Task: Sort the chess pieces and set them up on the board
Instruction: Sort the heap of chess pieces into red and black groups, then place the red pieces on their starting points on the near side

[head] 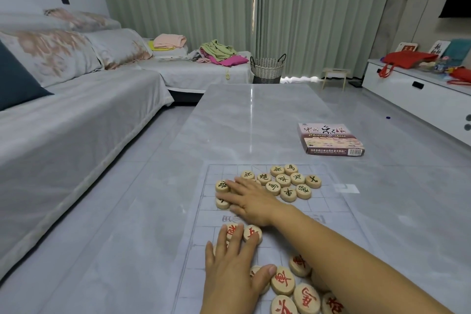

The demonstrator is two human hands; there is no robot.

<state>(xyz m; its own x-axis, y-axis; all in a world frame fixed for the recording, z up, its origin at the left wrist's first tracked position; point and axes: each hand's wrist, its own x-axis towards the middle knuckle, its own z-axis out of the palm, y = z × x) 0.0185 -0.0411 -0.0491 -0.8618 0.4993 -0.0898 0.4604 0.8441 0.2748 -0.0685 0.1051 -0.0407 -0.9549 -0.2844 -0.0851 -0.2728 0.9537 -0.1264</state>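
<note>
The right hand (251, 202) reaches forward and leftward, palm down, its grip apart, with straight fingers lying flat on round pale wooden chess pieces lettered in black (288, 183). More of these cluster just to its right. The left hand (230, 270) lies nearer, palm down, grip spread, fingers and thumb touching round wooden chess pieces lettered in red (283, 280). All sit on a thin translucent gridded board sheet (328, 201) on the grey marble surface (249, 115). A pink Chinese chess box (330, 139) lies beyond, its contents hidden.
</note>
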